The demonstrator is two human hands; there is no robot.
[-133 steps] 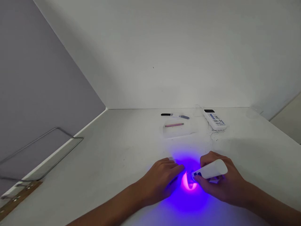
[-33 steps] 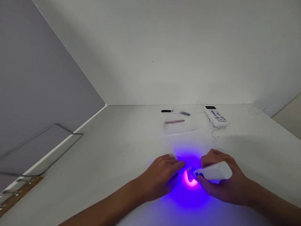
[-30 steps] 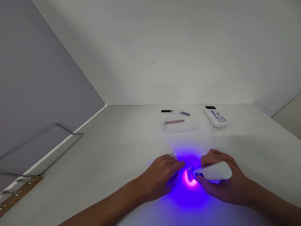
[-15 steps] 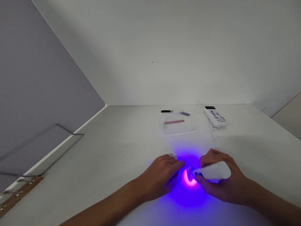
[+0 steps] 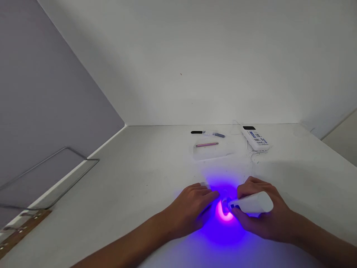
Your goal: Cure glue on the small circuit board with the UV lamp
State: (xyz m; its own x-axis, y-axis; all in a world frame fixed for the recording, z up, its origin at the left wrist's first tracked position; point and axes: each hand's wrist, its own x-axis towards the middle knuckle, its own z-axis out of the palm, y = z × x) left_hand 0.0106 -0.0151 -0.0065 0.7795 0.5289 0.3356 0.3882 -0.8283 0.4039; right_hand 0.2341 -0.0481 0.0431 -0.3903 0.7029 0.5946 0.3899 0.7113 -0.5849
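Note:
My right hand [image 5: 264, 219] is closed around a small white lamp [image 5: 252, 203] that lies on its side and throws violet light [image 5: 223, 216] onto the white table [image 5: 139, 178]. My left hand [image 5: 192, 210] rests palm down on the table just left of the glow. Its fingers lie flat and point toward the lamp's lit end, with the thumb in the pink glow. Nothing shows in the left hand.
At the back of the table lie a black-capped pen [image 5: 208, 133], a pink pencil [image 5: 206, 144] on a clear case [image 5: 213, 150], and a white device [image 5: 255, 138] with a thin cable. A wire rack [image 5: 50, 178] stands at the left by the grey wall.
Almost nothing has moved since a second ago. Both hands and the lit lamp stay in place; the view has shifted only slightly.

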